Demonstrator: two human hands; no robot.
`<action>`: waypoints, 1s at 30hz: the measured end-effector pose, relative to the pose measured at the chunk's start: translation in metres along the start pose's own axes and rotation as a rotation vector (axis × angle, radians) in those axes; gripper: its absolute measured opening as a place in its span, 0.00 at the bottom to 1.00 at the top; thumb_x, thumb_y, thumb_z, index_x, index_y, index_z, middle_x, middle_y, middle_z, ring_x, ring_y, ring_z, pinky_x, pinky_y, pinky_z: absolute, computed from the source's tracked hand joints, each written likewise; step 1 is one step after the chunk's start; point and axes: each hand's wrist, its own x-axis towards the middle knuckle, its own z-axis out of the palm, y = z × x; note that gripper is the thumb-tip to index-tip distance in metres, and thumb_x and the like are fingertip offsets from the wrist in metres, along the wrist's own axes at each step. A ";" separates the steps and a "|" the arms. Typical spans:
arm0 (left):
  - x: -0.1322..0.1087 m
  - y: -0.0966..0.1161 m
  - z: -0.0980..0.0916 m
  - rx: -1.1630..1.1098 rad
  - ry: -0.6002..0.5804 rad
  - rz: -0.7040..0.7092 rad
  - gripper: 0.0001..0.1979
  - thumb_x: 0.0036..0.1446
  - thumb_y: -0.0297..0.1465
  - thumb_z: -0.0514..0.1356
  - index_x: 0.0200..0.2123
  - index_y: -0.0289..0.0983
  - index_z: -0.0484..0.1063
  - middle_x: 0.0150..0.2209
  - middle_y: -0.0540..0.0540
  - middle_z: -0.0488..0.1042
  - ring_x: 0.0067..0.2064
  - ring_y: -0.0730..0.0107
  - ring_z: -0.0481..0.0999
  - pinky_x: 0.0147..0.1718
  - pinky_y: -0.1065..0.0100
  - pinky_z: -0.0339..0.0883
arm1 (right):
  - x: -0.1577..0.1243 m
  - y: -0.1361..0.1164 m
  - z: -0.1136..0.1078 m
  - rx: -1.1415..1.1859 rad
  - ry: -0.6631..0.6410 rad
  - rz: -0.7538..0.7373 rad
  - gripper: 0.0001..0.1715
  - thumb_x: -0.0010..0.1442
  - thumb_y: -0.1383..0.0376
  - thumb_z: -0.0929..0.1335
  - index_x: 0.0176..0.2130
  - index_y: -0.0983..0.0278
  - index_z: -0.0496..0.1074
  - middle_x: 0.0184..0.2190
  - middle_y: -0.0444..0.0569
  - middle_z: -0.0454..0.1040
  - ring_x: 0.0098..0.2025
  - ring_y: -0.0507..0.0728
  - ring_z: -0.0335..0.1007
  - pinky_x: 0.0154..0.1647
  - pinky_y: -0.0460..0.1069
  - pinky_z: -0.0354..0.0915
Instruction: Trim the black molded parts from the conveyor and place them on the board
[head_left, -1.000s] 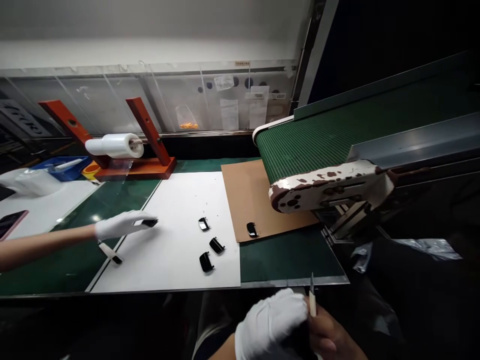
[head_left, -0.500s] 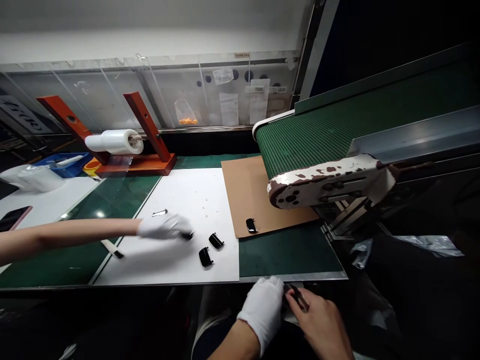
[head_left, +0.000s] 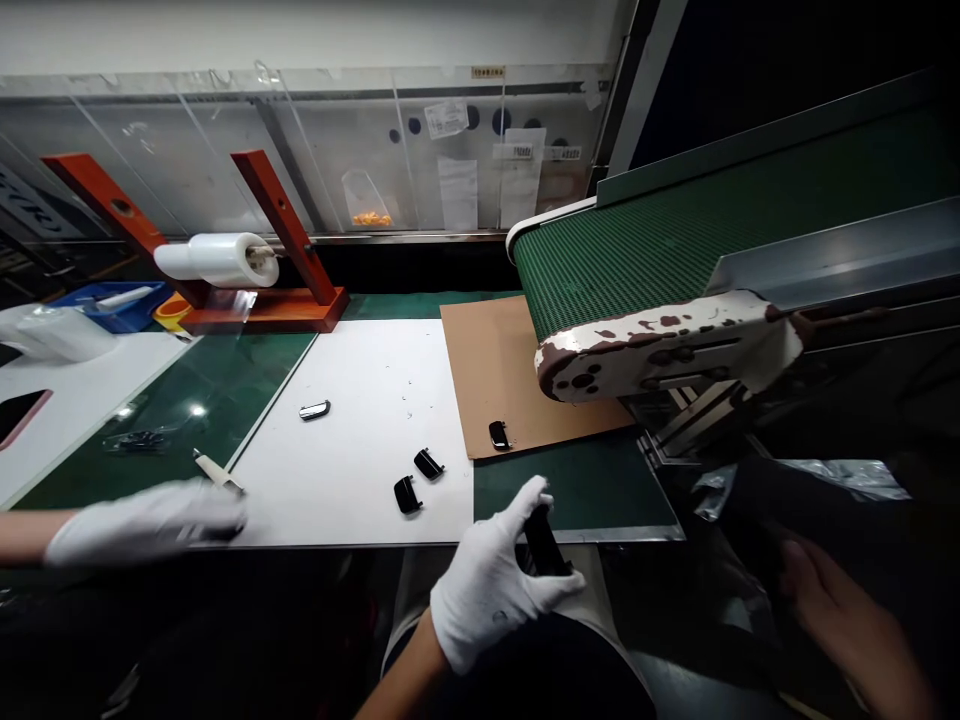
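1) The gloved left hand (head_left: 487, 590) grasps a black part (head_left: 546, 548) between thumb and fingers, at the near edge of the table (head_left: 577, 500)
2) The bare right hand (head_left: 847, 615) is blurred, well apart at lower right; I cannot tell whether its fingers grip anything
3) Three similar pieces (head_left: 407, 495) lie on the white sheet (head_left: 352, 470), a fourth piece (head_left: 498, 435) on brown cardboard (head_left: 484, 370)
4) A co-worker's gloved hand (head_left: 150, 522), blurred, is near a pale-handled tool (head_left: 214, 469)

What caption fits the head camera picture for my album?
Gloved left hand holding a black part, bare right hand apart.
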 end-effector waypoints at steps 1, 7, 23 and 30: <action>0.000 0.003 -0.001 -0.023 0.025 0.018 0.45 0.41 0.32 0.71 0.62 0.42 0.55 0.51 0.45 0.74 0.51 0.62 0.74 0.53 0.62 0.68 | -0.009 -0.016 0.001 0.095 -0.063 0.023 0.31 0.60 0.46 0.57 0.51 0.63 0.69 0.25 0.51 0.77 0.24 0.61 0.73 0.25 0.54 0.68; -0.005 0.016 -0.007 -0.082 0.086 0.154 0.47 0.38 0.33 0.72 0.62 0.45 0.55 0.49 0.48 0.75 0.48 0.63 0.76 0.50 0.66 0.70 | -0.060 -0.114 -0.003 0.382 -0.372 -0.368 0.24 0.61 0.47 0.60 0.37 0.62 0.72 0.27 0.47 0.74 0.26 0.56 0.69 0.30 0.50 0.66; -0.015 0.036 -0.010 -0.161 0.034 0.222 0.48 0.40 0.31 0.72 0.63 0.46 0.53 0.50 0.49 0.75 0.45 0.66 0.79 0.46 0.73 0.72 | -0.105 -0.214 -0.021 -0.078 -0.508 -0.998 0.37 0.41 0.36 0.70 0.35 0.62 0.67 0.28 0.45 0.74 0.27 0.59 0.71 0.26 0.51 0.58; -0.017 0.036 -0.009 -0.164 0.018 0.236 0.47 0.41 0.32 0.71 0.63 0.43 0.53 0.50 0.47 0.75 0.43 0.65 0.79 0.45 0.70 0.73 | -0.104 -0.218 -0.024 -0.043 -0.630 -0.952 0.43 0.41 0.34 0.67 0.41 0.65 0.69 0.30 0.49 0.75 0.29 0.62 0.72 0.29 0.52 0.61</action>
